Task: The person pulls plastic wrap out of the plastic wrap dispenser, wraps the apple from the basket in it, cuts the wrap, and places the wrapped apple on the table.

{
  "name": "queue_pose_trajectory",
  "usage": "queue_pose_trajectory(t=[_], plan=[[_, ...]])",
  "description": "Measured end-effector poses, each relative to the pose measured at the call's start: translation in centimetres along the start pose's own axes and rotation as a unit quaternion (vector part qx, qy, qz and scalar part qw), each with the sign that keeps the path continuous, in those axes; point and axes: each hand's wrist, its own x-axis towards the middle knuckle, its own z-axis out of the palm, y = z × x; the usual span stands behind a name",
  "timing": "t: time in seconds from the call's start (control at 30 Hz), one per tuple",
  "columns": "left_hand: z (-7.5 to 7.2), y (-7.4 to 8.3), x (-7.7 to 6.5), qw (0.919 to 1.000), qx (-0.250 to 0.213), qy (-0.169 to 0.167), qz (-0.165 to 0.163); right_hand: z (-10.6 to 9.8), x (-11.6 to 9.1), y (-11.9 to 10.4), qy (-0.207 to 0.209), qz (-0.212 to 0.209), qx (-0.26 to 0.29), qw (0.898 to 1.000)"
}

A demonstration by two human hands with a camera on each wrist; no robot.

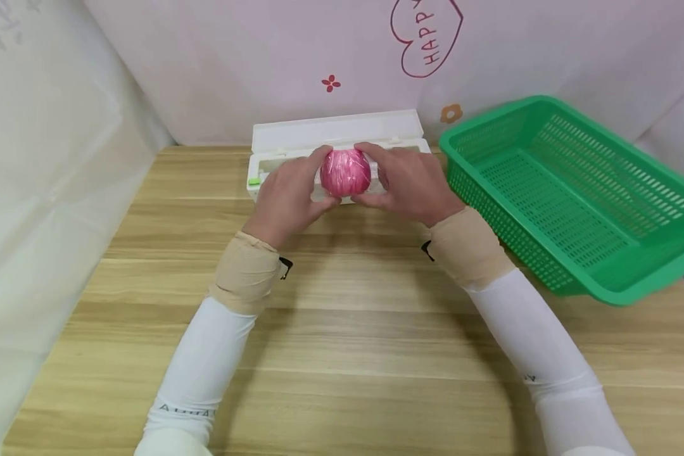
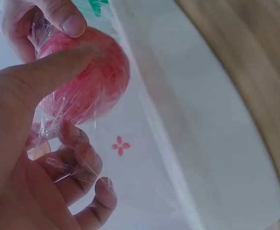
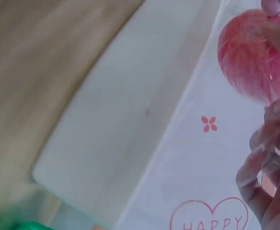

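Note:
A round, pink-red apple [image 1: 346, 172] covered in clear cling film is held up between both hands, over a white cling film dispenser [image 1: 254, 166]. My left hand [image 1: 287, 193] grips its left side, thumb on the wrapped surface. From the other side my right hand [image 1: 413, 180] grips it in the same way. Loose film [image 2: 65, 167] trails over the curled fingers of the left hand in the left wrist view. More crinkled film lies around the right hand [image 3: 274, 167] in the right wrist view. The dispenser's lid [image 1: 336, 130] stands open against the wall; the hands hide its middle.
A green plastic basket [image 1: 610, 294] with slatted sides stands at the right, close to the dispenser's right end. The dispenser bears a small green slider [image 1: 254, 182] at its left end. Under everything is a wood-grain table [image 1: 342, 329], with a printed white wall covering [image 1: 216, 82] behind.

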Motion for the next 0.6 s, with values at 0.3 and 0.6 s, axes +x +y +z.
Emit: queue_pose_trajectory(t=[0.3, 0.6], plan=[[-2.2, -0.1, 2.1, 0.9989, -0.014, -0.044, 0.011, -1.5, 2.0, 0.7, -0.023, 0.009, 0.001, 1.0], [-4.9, -1.1, 4.5, 0.9959, -0.007, -0.089, 0.014, -2.5, 5.2, 0.8, -0.065, 0.015, 0.054, 0.996]])
